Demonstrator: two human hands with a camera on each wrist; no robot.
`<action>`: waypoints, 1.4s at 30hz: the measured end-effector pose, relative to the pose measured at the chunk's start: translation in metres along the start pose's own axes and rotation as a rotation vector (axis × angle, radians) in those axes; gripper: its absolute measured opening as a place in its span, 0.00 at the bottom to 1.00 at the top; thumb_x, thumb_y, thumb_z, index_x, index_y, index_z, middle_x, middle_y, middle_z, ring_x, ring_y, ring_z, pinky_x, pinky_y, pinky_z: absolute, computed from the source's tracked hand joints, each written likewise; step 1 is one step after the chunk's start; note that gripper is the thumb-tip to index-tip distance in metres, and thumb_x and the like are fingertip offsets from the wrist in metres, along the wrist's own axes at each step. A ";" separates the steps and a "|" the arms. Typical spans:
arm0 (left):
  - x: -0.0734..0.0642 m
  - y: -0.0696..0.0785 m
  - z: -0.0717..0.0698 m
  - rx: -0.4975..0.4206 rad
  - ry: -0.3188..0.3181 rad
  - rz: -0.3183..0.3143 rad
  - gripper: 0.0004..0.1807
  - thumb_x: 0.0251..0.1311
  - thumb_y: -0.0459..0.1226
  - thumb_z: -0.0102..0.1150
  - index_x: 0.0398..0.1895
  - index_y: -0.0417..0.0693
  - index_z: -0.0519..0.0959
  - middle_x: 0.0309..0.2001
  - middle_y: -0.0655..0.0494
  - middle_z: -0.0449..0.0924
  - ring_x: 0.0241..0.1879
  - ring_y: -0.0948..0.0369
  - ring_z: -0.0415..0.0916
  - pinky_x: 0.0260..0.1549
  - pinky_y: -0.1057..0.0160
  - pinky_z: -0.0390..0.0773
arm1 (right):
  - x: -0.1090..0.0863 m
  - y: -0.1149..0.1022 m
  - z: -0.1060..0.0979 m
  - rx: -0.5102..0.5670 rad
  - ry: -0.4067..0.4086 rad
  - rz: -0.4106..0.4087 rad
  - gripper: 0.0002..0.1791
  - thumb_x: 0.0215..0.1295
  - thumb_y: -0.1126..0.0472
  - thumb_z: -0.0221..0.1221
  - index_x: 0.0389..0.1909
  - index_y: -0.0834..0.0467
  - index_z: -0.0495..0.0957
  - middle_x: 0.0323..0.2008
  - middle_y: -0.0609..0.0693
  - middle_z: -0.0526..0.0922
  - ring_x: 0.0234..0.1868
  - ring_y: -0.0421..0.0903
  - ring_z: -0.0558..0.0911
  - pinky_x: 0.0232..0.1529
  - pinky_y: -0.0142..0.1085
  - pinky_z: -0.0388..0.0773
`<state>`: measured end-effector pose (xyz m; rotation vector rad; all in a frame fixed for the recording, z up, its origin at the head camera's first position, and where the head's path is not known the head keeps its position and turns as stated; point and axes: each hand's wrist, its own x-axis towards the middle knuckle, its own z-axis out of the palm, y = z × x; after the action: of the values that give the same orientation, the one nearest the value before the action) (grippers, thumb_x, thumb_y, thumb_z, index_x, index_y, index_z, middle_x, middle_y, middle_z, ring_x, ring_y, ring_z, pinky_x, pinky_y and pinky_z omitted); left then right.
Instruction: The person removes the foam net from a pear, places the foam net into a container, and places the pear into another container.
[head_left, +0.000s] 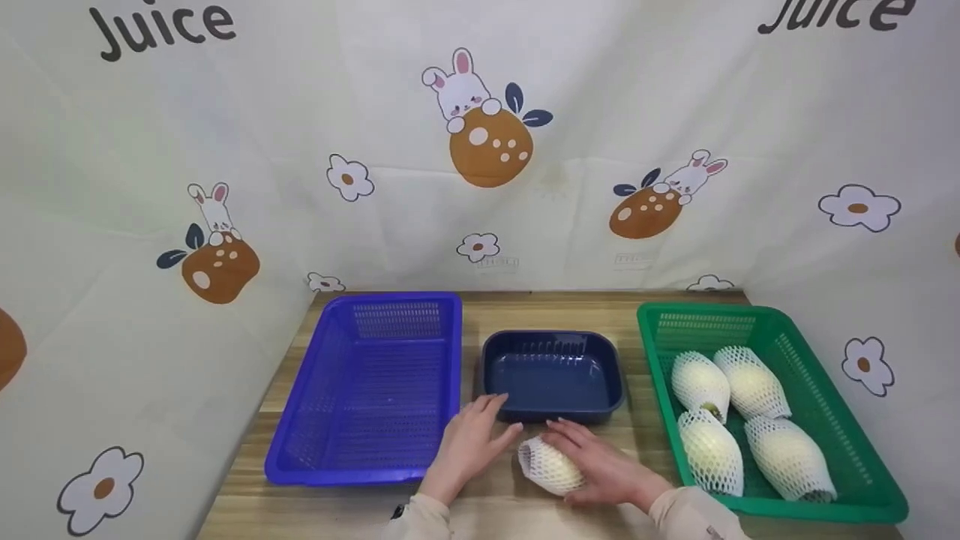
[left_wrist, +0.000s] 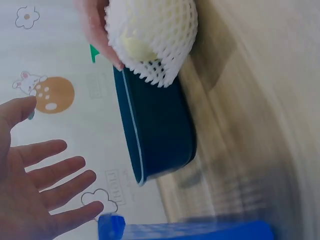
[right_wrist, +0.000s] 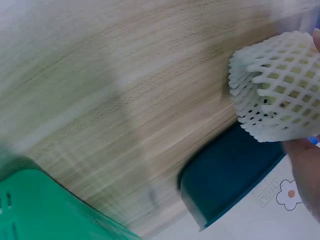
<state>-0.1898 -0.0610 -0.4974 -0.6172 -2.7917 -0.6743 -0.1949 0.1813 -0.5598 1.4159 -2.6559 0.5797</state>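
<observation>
My right hand [head_left: 606, 471] grips a pale yellow fruit in a white foam net [head_left: 547, 466], low over the front of the table. In the right wrist view, the open end of the foam net [right_wrist: 257, 90] faces the camera, and part of the right hand [right_wrist: 306, 167] curves round the fruit. My left hand [head_left: 471, 442] is just left of the fruit, apart from it; the left wrist view shows its fingers [left_wrist: 65, 192] spread and holding nothing. Directly behind the fruit stands a small dark blue basin [head_left: 551, 379], with nothing inside.
A blue plastic basket [head_left: 454, 360] with nothing in it stands on the left. On the right is a green basket [head_left: 847, 420] holding several net-wrapped fruits [head_left: 787, 457]. All stand on a wooden table [head_left: 517, 304], before a printed cloth [head_left: 570, 217].
</observation>
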 end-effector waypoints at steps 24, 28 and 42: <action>-0.019 0.009 0.052 -0.236 -0.192 -0.076 0.38 0.47 0.52 0.60 0.59 0.41 0.64 0.53 0.41 0.68 0.49 0.44 0.67 0.45 0.45 0.65 | -0.018 -0.004 0.001 -0.017 0.064 0.002 0.40 0.48 0.45 0.62 0.62 0.53 0.61 0.60 0.54 0.63 0.52 0.51 0.70 0.42 0.45 0.71; -0.017 0.010 0.056 -0.248 -0.200 -0.057 0.36 0.47 0.51 0.59 0.58 0.41 0.65 0.52 0.41 0.69 0.50 0.46 0.67 0.47 0.43 0.62 | -0.018 -0.005 0.001 -0.048 0.122 -0.050 0.34 0.50 0.46 0.61 0.59 0.53 0.66 0.57 0.53 0.67 0.52 0.48 0.71 0.43 0.43 0.72; -0.017 0.014 0.061 -0.235 -0.211 0.006 0.28 0.51 0.50 0.56 0.53 0.44 0.70 0.48 0.48 0.73 0.48 0.51 0.69 0.43 0.51 0.68 | -0.027 -0.007 0.010 0.033 0.106 0.085 0.45 0.47 0.45 0.63 0.65 0.55 0.56 0.63 0.57 0.56 0.57 0.54 0.63 0.46 0.49 0.68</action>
<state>-0.1740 -0.0264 -0.5507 -0.7819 -2.9226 -1.0001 -0.1730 0.1950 -0.5735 1.2482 -2.6445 0.6894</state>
